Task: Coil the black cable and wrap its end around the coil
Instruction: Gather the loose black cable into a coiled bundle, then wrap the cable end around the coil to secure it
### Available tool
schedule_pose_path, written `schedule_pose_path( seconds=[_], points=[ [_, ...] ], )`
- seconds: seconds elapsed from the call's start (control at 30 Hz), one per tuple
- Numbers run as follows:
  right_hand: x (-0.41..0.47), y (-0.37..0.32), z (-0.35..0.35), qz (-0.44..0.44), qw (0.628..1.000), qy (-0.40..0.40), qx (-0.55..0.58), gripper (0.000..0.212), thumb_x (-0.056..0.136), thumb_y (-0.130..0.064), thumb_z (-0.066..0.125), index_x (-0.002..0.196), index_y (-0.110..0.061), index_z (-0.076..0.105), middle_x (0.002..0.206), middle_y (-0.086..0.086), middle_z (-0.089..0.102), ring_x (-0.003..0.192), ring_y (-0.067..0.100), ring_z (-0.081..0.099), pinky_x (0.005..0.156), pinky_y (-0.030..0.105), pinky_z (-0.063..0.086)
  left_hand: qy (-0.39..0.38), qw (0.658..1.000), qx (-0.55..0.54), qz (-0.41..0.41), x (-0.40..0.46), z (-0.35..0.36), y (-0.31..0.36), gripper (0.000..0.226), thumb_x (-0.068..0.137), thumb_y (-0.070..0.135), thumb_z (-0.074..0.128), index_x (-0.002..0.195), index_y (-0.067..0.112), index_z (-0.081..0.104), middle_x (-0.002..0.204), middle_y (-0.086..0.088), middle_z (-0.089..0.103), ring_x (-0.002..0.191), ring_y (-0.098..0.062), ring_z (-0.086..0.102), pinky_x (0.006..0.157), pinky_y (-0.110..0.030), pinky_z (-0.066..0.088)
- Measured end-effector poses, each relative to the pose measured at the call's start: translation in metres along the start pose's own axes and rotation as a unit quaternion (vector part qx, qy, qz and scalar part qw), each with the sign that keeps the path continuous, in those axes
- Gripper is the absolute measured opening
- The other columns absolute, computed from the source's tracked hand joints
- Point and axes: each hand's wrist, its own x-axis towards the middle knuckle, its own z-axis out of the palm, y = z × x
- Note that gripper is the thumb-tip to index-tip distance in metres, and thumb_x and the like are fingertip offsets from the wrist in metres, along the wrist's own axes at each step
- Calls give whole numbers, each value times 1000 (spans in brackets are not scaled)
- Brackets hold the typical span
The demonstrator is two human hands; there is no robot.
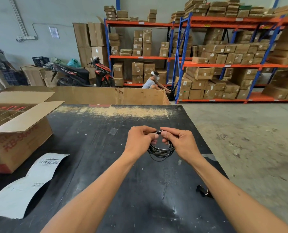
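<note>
The thin black cable (pixel 161 151), wound into a round coil of many loops, hangs above the middle of the scuffed black table top (pixel 123 174), held up between both hands. The left hand (pixel 140 140) grips the coil's top left with curled fingers, thumb pressed on the strands. The right hand (pixel 178 142) pinches the top right, its fingers curled round the loops; the two thumbs nearly meet at the top of the coil. The lower half of the coil sags free below the hands.

Near the right forearm, a small black object (pixel 202 190) lies on the table; what it is cannot be told. At the near left lies a long curled white shipping label (pixel 27 184) with barcodes. Farther left stands an open brown cardboard box (pixel 13 132) with red print and dividers inside. Beyond the table's far edge is a large low cardboard bin (pixel 106 96), then orange-and-blue steel racks (pixel 182 64) stacked with cartons, a parked red-and-black scooter (pixel 89 73) and a crouching person (pixel 152 81).
</note>
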Motion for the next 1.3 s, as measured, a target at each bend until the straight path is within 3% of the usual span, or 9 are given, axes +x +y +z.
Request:
schedule_pose_path(
  seconds=[0.2, 0.5, 0.67, 0.77, 0.9, 1.0, 1.1, 1.2, 1.3],
  points=[
    [0, -3, -1, -5, 998, 59, 18, 23, 92, -8, 76, 92, -31, 81, 74, -6, 80, 64, 5, 71, 64, 17, 58, 6, 976, -199, -85, -4, 12, 10, 6, 78, -1, 76, 84, 1, 74, 72, -16, 74, 65, -23, 72, 65, -27, 60],
    [-4, 4, -14, 117, 984, 15, 134, 15, 93, -3, 73, 99, -14, 81, 81, 7, 80, 75, 13, 74, 72, 22, 62, 37, 994, -76, -65, -3, 32, 7, 2, 81, -2, 72, 82, -1, 71, 62, -9, 69, 55, -15, 65, 57, -22, 55],
    [-6, 19, -40, 191, 973, -14, 130, 22, 102, -25, 62, 107, -12, 79, 102, 9, 82, 94, 20, 79, 82, 30, 64, 19, 995, -60, -72, -10, 46, -8, 6, 81, -2, 71, 78, 3, 72, 60, -6, 69, 54, -12, 64, 56, -20, 53],
    [-1, 28, -49, 220, 974, -8, 47, 27, 102, -36, 59, 103, -19, 79, 102, 5, 82, 93, 15, 79, 82, 28, 63, 25, 996, -56, -68, -6, 43, -8, 10, 80, -2, 71, 75, 5, 71, 60, -6, 69, 53, -12, 63, 57, -21, 54],
    [-5, 42, -70, 202, 969, -45, -132, 18, 98, -23, 64, 91, -20, 81, 88, 2, 80, 75, 9, 72, 71, 24, 60, 36, 997, -38, -63, -8, 43, -12, 10, 81, -2, 71, 74, 6, 71, 61, -7, 68, 53, -12, 63, 56, -20, 54],
    [-45, 60, -119, 205, 925, -76, -310, 10, 90, -21, 72, 90, -23, 82, 70, -11, 74, 67, 5, 65, 71, 25, 51, 0, 996, -25, -83, -37, 82, -28, 12, 82, -1, 70, 73, 7, 70, 63, -8, 68, 51, -11, 62, 55, -19, 53],
    [-54, 65, -121, 215, 869, -146, -421, 16, 83, -19, 76, 98, -24, 82, 87, -3, 78, 84, 12, 70, 81, 24, 52, 6, 996, -13, -93, -39, 84, -35, 12, 82, 0, 70, 72, 8, 70, 63, -7, 69, 51, -10, 63, 54, -18, 52],
    [-64, 68, -112, 225, 828, -186, -479, 26, 78, -30, 79, 103, -27, 82, 102, -3, 79, 100, 18, 73, 93, 31, 57, 5, 995, -10, -95, -37, 81, -41, 11, 81, 0, 70, 72, 8, 71, 61, -5, 69, 51, -10, 63, 54, -18, 52],
    [-76, 76, -106, 217, 786, -220, -535, 44, 81, -37, 79, 124, -30, 73, 122, 1, 73, 115, 25, 68, 96, 35, 56, 7, 995, -8, -98, -43, 83, -46, 11, 80, 2, 71, 72, 9, 71, 63, -5, 70, 54, -11, 65, 56, -20, 53]
  ],
)
